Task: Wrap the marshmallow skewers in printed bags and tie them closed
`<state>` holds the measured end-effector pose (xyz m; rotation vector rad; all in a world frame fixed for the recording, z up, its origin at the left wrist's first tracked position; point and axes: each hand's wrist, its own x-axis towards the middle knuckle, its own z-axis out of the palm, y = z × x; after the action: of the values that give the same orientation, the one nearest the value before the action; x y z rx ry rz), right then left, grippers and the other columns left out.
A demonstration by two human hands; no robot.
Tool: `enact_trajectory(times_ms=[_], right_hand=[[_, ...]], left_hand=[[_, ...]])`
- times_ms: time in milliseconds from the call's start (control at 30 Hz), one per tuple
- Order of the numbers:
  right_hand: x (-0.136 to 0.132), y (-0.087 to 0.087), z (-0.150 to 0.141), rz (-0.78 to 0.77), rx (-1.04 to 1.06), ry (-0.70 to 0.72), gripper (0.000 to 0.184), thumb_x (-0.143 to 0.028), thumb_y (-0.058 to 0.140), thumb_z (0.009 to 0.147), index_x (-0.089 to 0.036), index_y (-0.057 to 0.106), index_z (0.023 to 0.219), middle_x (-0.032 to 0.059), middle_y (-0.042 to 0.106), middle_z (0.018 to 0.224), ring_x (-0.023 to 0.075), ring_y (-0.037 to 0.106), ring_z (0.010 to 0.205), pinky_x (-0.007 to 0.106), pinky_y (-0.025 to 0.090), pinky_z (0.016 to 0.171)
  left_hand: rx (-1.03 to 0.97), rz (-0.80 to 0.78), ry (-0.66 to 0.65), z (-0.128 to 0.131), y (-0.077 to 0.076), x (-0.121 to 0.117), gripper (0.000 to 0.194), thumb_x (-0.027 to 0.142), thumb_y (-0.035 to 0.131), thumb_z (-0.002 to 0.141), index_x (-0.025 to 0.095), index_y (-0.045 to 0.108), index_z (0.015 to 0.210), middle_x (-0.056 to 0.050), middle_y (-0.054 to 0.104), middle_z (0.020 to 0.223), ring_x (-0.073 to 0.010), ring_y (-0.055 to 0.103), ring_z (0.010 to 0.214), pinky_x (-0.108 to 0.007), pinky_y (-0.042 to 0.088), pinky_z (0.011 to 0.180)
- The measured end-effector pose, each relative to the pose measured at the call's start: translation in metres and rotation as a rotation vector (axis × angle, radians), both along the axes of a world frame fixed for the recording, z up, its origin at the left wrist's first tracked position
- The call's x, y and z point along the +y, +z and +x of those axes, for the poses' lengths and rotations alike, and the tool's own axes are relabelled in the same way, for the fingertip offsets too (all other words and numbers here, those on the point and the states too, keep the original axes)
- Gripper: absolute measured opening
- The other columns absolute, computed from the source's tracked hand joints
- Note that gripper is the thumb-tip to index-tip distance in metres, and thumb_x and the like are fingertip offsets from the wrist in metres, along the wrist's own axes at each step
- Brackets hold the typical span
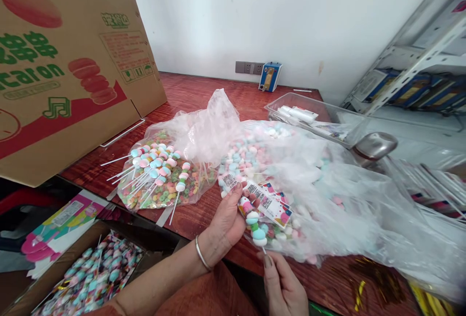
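A marshmallow skewer (258,235) with pastel sweets and green rings slants between my two hands. My left hand (229,219) is closed at its upper end, thumb and fingers gripping a small printed bag (244,203) whose edge meets the top sweets; how far they go in is hard to see. My right hand (284,282) pinches the white stick at the lower end. Printed bags (271,204) with QR codes lie fanned out just beyond my left fingers. To the left, a pile of finished skewers (156,163) rests on a clear bag of coloured ring sweets (145,194).
Large plastic bag (327,199) of marshmallows covers the table's right side. Behind it stand a clear tray (313,117) and a metal scoop (376,146). A tall carton (73,73) is at left; an open box of wrapped skewers (98,272) sits below. Gold ties (374,277) lie front right.
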<state>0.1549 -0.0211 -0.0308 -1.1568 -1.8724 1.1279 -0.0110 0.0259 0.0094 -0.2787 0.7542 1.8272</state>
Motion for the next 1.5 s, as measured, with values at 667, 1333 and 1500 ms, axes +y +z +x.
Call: enact_trajectory(times_ms=[667,1333,1500], right_hand=[[0.014,-0.004,-0.025,0.486,-0.121,-0.027,0.028,-0.032,0.043,0.102,-0.016,0.066,0.101,0.0069,0.077,0.085,0.0167,0.073,0.064,0.020,0.051,0.059],[0.024,0.001,-0.036,1.121,-0.301,-0.007,0.013,-0.007,0.057,0.093,-0.007,0.062,0.105,0.0045,0.069,0.064,0.0163,0.059,0.049,0.033,0.043,0.057],[0.025,0.004,-0.045,1.043,-0.285,-0.071,0.013,-0.014,0.050,0.098,-0.010,0.063,0.098,0.0062,0.069,0.063,0.0179,0.061,0.050,0.032,0.043,0.056]], left_hand=[[0.082,0.039,-0.072,0.014,0.004,-0.008,0.031,0.036,0.072,0.083,0.017,0.058,0.102,0.002,0.055,0.071,-0.0100,0.055,0.057,-0.022,0.049,0.057],[0.003,-0.049,0.088,-0.013,0.013,0.009,0.013,0.018,0.061,0.091,0.013,0.058,0.080,0.002,0.052,0.062,-0.0073,0.050,0.050,-0.020,0.049,0.051],[0.004,-0.010,0.062,-0.001,0.010,0.005,0.011,0.021,0.062,0.090,0.013,0.059,0.083,0.002,0.052,0.066,-0.0063,0.049,0.052,-0.018,0.049,0.052]])
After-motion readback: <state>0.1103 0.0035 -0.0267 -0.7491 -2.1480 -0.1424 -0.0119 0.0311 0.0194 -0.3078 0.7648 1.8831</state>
